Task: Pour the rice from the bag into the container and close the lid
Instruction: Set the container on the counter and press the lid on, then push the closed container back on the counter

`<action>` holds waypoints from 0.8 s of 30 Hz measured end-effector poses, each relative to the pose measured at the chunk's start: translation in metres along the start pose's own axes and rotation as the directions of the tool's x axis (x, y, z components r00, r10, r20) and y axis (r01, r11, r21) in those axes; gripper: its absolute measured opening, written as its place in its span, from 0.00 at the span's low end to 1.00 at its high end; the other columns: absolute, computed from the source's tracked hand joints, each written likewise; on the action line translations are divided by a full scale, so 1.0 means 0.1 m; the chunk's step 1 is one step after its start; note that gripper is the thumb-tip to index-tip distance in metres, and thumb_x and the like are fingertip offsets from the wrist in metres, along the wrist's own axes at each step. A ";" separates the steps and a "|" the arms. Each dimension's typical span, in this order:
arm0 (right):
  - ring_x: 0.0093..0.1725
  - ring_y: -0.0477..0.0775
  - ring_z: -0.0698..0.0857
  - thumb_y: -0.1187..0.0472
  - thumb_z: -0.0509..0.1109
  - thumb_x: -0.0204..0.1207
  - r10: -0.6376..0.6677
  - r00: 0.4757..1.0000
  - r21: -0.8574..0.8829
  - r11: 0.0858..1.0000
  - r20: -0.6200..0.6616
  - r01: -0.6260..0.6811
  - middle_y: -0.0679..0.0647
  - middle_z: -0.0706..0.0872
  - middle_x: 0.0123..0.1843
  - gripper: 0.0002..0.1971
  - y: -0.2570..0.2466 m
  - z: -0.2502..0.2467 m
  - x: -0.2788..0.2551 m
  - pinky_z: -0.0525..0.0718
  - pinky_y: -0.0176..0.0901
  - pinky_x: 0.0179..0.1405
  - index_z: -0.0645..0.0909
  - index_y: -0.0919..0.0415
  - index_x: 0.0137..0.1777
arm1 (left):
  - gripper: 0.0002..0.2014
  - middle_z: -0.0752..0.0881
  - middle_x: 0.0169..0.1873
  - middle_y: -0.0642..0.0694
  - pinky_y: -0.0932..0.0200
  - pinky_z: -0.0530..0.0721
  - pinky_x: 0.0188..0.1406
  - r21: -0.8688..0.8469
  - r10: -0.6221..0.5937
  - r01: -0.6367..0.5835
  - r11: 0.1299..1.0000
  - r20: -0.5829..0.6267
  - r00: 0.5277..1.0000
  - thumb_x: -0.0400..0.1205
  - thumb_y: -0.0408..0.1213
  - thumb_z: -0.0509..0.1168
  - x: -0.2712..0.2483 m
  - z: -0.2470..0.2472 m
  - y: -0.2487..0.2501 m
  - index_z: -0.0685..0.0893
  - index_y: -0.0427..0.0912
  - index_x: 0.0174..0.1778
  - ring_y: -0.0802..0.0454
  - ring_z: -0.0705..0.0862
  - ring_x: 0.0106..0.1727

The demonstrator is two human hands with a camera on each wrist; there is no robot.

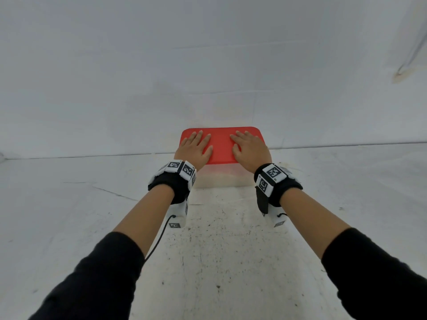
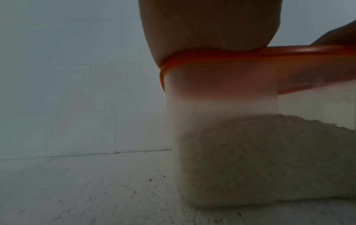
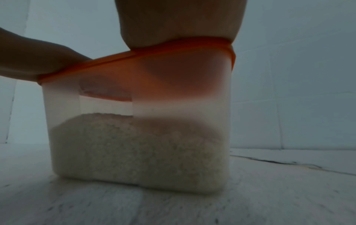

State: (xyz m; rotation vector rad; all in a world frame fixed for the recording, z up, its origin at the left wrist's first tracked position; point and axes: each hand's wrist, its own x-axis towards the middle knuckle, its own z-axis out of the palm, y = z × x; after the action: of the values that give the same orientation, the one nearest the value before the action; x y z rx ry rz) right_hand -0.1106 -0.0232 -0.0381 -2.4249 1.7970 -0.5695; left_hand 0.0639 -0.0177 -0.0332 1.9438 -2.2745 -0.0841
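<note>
Both hands are pressing flat, fingers straight, on the red lid point(image 1: 221, 146) of the container point(image 3: 134, 121) on the desk point(image 1: 221, 239): left hand point(image 1: 195, 150), right hand point(image 1: 250, 148). The rice point(image 3: 134, 149) is lying inside. Uneven pressure could be leaving one corner unsealed or sliding the container backward.

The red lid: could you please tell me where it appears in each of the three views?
Head: red lid at centre, under both flat hands.
Left wrist: its rim crosses the upper right, under the left hand.
Right wrist: its rim slants across the upper middle, under the right hand.
Shared landmark: the rice inside the container.
</note>
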 end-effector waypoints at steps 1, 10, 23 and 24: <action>0.80 0.56 0.59 0.57 0.51 0.84 0.005 1.000 -0.011 1.000 -0.008 -0.005 0.54 0.64 0.81 0.23 -0.01 0.01 -0.04 0.55 0.51 0.78 0.65 0.56 0.78 | 0.25 0.49 0.82 0.47 0.53 0.44 0.79 -0.002 -0.003 0.003 1.000 -0.007 1.000 0.87 0.48 0.42 -0.01 0.00 0.00 0.51 0.50 0.81 0.50 0.47 0.82; 0.82 0.53 0.52 0.57 0.51 0.85 -0.020 1.000 -0.012 1.000 -0.017 0.020 0.54 0.57 0.83 0.25 -0.02 -0.05 -0.63 0.47 0.48 0.80 0.57 0.58 0.81 | 0.26 0.60 0.79 0.49 0.53 0.48 0.78 -0.077 0.039 -0.056 0.995 -0.206 0.978 0.85 0.46 0.37 -0.40 0.13 0.16 0.61 0.46 0.79 0.51 0.55 0.81; 0.65 0.59 0.74 0.65 0.63 0.77 0.326 0.903 0.179 0.942 -0.282 -0.284 0.58 0.79 0.64 0.18 0.80 -0.63 -1.86 0.73 0.45 0.58 0.78 0.59 0.67 | 0.21 0.74 0.70 0.40 0.53 0.59 0.77 -0.302 0.503 -0.559 0.772 -0.246 0.828 0.81 0.36 0.53 -0.78 0.27 1.40 0.74 0.35 0.69 0.45 0.65 0.76; 0.63 0.62 0.76 0.65 0.64 0.75 0.340 0.882 0.158 0.939 -0.327 -0.304 0.60 0.81 0.62 0.17 0.92 -0.69 -1.94 0.75 0.50 0.57 0.81 0.59 0.64 | 0.19 0.73 0.71 0.42 0.56 0.59 0.76 -0.328 0.519 -0.567 0.755 -0.229 0.823 0.82 0.32 0.55 -0.77 0.27 1.57 0.73 0.37 0.70 0.47 0.64 0.77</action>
State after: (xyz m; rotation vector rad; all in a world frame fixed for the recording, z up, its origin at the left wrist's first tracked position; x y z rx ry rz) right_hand -0.2654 0.1408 -0.0478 -1.9847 2.1798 -1.0781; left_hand -0.0823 0.0823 -0.0438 1.0138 -2.4133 -0.3049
